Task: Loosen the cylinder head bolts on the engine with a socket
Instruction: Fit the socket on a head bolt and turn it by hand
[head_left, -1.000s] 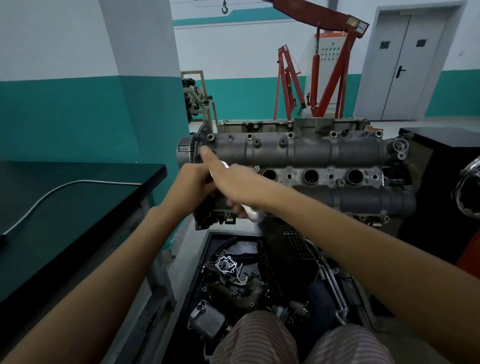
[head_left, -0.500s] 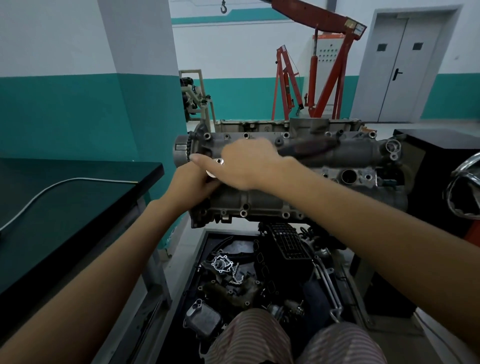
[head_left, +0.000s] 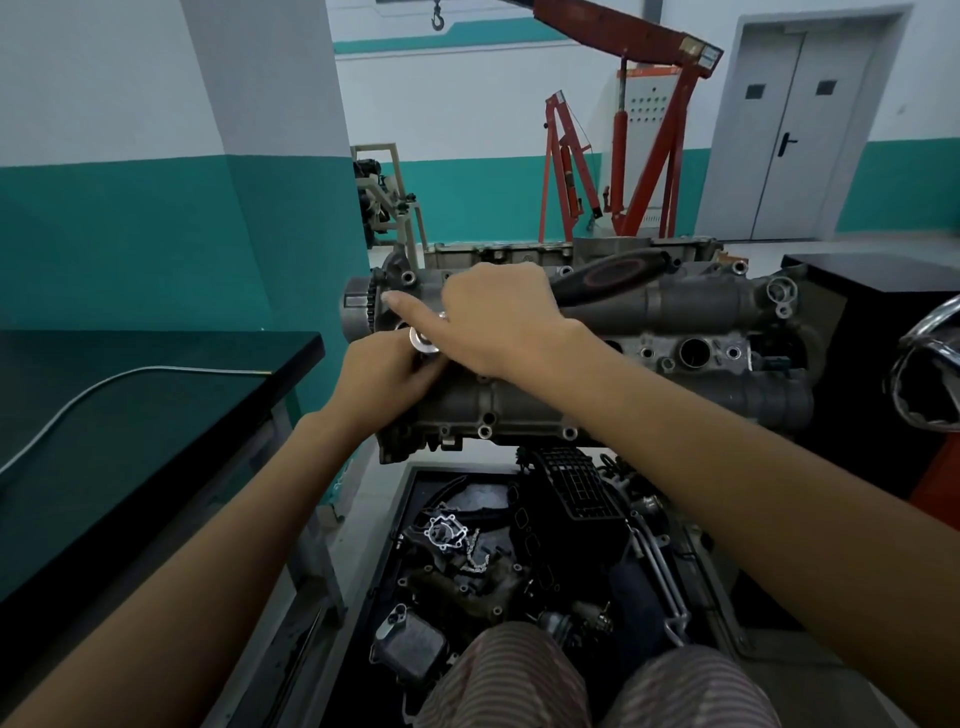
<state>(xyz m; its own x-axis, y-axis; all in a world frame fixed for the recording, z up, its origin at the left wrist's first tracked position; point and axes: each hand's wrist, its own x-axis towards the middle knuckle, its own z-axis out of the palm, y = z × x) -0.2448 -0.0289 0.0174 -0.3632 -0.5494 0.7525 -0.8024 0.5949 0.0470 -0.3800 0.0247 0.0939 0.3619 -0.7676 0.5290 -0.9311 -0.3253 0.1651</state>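
Lying across the middle of the frame, the engine (head_left: 675, 312) is showing a rough cast grey metal head with its long axis running left to right, a toothed sprocket (head_left: 370, 306) at its left end and round bores and small bolt holes dotting its top face. No brand or lettering is readable on it.

Behind it, in the upper centre, a red steel engine hoist (head_left: 623, 130) is standing with its boom slanting up to the right; a label on the boom tip is too small to read. A grey double door (head_left: 795, 140) is filling the upper right. A black-topped workbench (head_left: 130, 415) is occupying the left, with a thin grey cable (head_left: 104, 384) curving across it. Below the engine, a dark tray (head_left: 400, 519) is holding loose engine parts.

The right hand (head_left: 498, 317) is curling round a ratchet handle (head_left: 602, 278), black with a red band, which is pointing up and to the right over the head; its index finger is stretching straight toward the sprocket. The left hand (head_left: 384, 374) is curling its fingers round the shiny metal socket head (head_left: 423, 343) at the left end of the engine, just beside the right hand; whether it is seated on a bolt cannot be seen.
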